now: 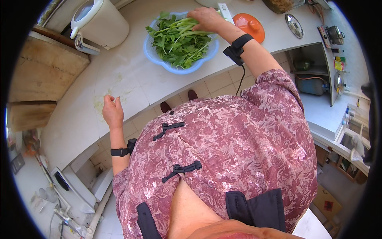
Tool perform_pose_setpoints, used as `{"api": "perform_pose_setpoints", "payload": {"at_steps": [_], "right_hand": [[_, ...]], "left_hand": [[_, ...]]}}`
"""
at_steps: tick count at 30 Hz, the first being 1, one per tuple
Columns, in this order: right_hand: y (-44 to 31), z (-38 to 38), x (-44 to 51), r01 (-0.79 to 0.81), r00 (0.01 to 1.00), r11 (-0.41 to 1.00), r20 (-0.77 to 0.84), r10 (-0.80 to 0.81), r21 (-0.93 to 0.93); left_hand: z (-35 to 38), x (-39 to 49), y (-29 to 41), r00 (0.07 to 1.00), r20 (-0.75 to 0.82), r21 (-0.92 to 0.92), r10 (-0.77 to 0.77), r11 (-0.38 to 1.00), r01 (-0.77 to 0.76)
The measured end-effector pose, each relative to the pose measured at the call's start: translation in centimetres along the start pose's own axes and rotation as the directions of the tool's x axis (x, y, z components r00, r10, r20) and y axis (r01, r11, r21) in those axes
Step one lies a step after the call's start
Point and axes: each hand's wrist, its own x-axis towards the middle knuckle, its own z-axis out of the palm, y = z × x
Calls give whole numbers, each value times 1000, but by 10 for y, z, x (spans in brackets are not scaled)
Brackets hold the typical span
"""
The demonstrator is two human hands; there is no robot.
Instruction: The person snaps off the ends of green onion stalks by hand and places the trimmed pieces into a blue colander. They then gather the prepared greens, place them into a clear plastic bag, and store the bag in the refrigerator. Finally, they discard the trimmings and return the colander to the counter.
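Observation:
My right hand (206, 20) is closed over the pale stalks of a bunch of leafy celery (179, 44). The celery lies in a light-blue plastic basket (152, 56) with a scalloped rim, which stands on the white counter (131, 64). The palm side of this hand is hidden. My left hand (113, 113) is near the counter's front edge, its fingers loosely curled and the thumb apart, with nothing visible in it. Pale green smears (100, 101) mark the counter beside it. Each wrist wears a black strap.
A white electric kettle (112, 27) stands left of the basket, near a wooden board (44, 67). Right of it are a white power strip (225, 12), an orange lid (252, 28) and a metal lid (294, 26). A cable (242, 79) hangs from the right wrist.

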Motion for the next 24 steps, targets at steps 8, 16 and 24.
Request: {"api": "perform_pose_setpoints", "payload": {"at_steps": [8, 16, 24], "right_hand": [[-37, -19, 10, 36, 999, 998, 35, -34, -53], [-51, -36, -9, 214, 947, 975, -260, -190, 64], [-85, 1, -63, 90, 979, 996, 179, -93, 28]], "left_hand": [[-5, 7, -7, 998, -1, -181, -67, 981, 66], [-10, 28, -15, 989, 120, -287, 91, 956, -54], [13, 35, -29, 982, 119, -71, 149, 987, -142]]}}
